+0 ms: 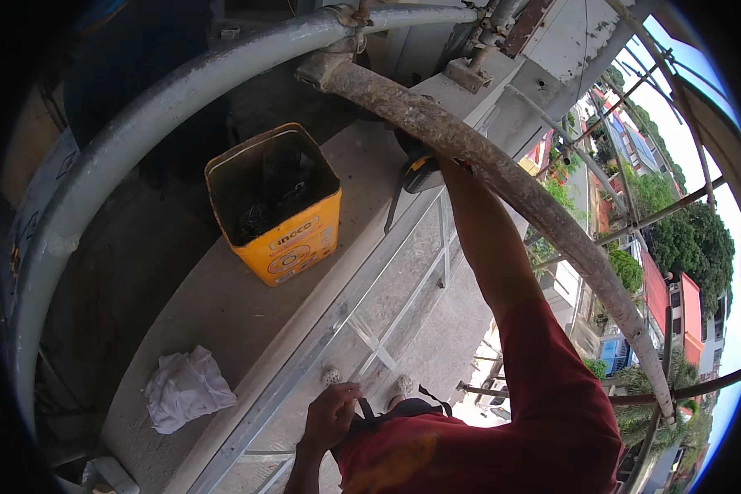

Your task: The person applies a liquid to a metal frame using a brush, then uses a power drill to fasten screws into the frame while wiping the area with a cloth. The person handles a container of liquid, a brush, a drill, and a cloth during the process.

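My right arm stretches up and forward, and my right hand is mostly hidden behind a rusty scaffold pipe. Right beside its wrist is a black and yellow tool, partly covered by the pipe; its kind and my grip on it do not show. My left hand is low in front of my red shirt, fingers curled in beside a black strap. What those fingers hold, if anything, I cannot make out. An open square yellow tin with dark contents stands on the concrete ledge, left of the tool.
A crumpled white cloth lies on the ledge at lower left. A thick grey pipe curves across the upper left. Metal framing runs below the ledge, above a dusty surface. Further scaffold poles stand at right, with roofs and trees beyond.
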A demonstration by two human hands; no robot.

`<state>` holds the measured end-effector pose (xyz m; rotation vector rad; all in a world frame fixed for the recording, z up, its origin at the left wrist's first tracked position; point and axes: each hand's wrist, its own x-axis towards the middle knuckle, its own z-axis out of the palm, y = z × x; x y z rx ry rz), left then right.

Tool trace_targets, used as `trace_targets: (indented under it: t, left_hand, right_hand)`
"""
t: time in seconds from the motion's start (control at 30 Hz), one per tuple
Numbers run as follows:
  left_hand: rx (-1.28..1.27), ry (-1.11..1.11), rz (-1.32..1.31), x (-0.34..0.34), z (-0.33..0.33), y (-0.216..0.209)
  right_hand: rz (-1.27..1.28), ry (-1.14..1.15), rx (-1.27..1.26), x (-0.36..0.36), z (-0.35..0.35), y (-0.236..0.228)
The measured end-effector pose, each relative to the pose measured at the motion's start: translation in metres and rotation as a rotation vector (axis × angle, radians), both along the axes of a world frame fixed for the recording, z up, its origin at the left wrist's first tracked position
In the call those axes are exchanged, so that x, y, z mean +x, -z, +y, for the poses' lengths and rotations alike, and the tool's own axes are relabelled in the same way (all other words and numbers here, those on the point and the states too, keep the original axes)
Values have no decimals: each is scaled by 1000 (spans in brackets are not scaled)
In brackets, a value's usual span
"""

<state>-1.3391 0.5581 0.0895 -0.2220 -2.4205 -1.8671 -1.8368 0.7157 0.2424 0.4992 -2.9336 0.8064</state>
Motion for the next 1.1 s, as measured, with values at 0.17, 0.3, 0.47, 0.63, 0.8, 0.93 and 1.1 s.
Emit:
trace_targets:
  t: [0.17,0.3,0.47,0.63,0.8,0.93,1.1]
  left_hand:
    - [-283,-329,425,45,-64,-101]
    - [-903,-631,455,51,-115,-149]
    - [-1000,-604,-149,21,-150,-154]
    - [-975,-660,-99,18,-152,-143]
    - [-986,-680,-65,16,-151,-134]
    - [-988,-668,-45,15,-150,-133]
    - [-1014,-613,-70,15,-152,-140]
  right_hand:
    - [63,-15,32,-27,-6,7]
    - [120,7,89,-45,19,2]
    - [167,26,151,-73,50,9]
    - [219,24,173,-91,52,14]
    - [279,3,190,-109,55,19]
    - [293,21,210,-105,72,18]
    - [397,26,260,-77,62,10]
